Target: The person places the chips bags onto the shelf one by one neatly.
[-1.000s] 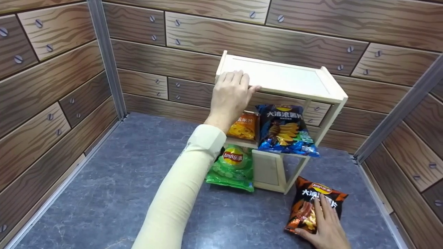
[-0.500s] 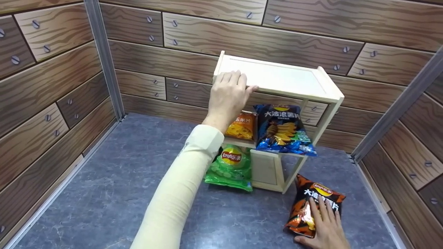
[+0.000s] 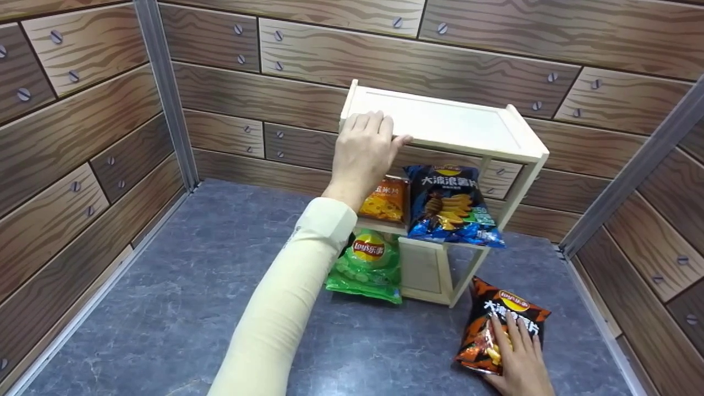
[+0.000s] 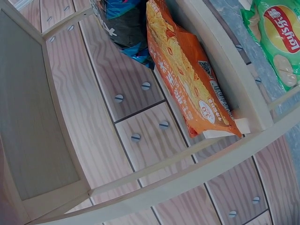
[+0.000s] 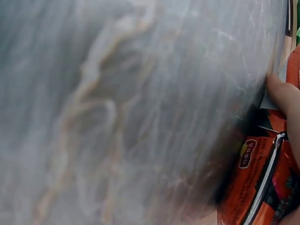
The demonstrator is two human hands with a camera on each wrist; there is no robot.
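Observation:
A pale wooden shelf rack [image 3: 456,124] stands near the back wall. My left hand [image 3: 363,151] rests on its top at the left front corner, fingers over the panel and thumb along the front edge. On the floor beside the rack's right front leg, my right hand [image 3: 520,352] holds an orange-and-black bag of chips [image 3: 484,335]. Its fingers lie across the bag's front; the thumb is hidden from the head view at the lower edge. In the right wrist view the thumb [image 5: 283,93] overlaps the bag's seamed back [image 5: 255,183].
On the middle shelf sit an orange bag of corn chips [image 4: 187,75] and a dark blue bag of chips [image 3: 451,206]. A green bag of chips [image 3: 368,269] leans out of the lower left. Wood-patterned walls [image 3: 308,49] enclose the grey marbled floor [image 3: 165,308].
My right thumb has moved from beside the orange-and-black bag to its lower edge, out of sight. The right fingers have shifted slightly left and down on the bag. My left hand stays put.

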